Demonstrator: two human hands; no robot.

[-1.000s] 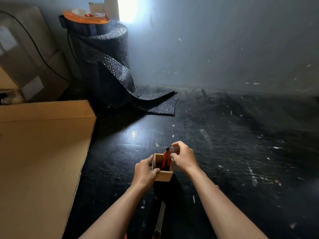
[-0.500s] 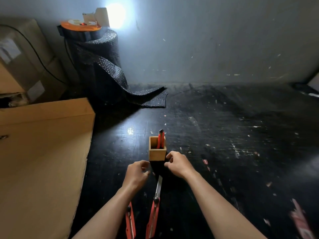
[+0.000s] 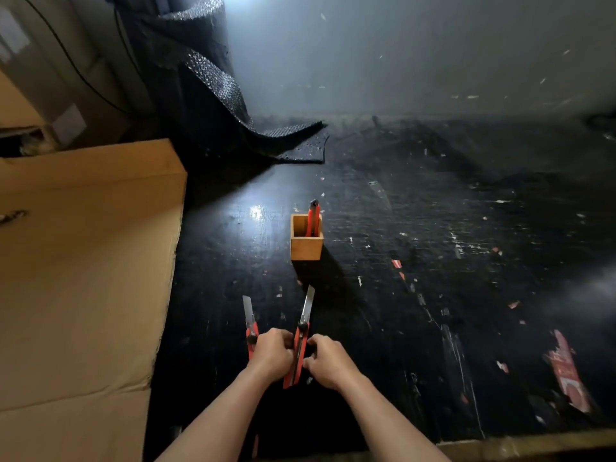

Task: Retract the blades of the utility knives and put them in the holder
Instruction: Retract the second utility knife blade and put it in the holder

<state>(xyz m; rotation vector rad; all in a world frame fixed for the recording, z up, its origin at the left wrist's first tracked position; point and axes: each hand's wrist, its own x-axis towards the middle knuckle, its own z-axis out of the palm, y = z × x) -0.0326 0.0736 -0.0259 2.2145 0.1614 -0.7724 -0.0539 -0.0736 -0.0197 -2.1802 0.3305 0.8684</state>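
A small wooden holder (image 3: 306, 249) stands upright on the black table with one red utility knife (image 3: 313, 217) in it, blade retracted. Closer to me, a red utility knife (image 3: 301, 335) with its blade extended points toward the holder. My left hand (image 3: 271, 353) and my right hand (image 3: 328, 360) close on its handle from either side. Another red utility knife (image 3: 250, 323), blade out, lies just left of my left hand, partly hidden by it.
A large cardboard box (image 3: 80, 278) fills the left side. A roll of black bubble wrap (image 3: 200, 78) stands at the back left, its loose end spread on the black table (image 3: 433, 261). Red paper scraps (image 3: 566, 371) lie to the right. The table's front edge runs bottom right.
Both hands have left the holder and drawn back toward me. They now grip the handle of the middle knife, and the view has tilted down.
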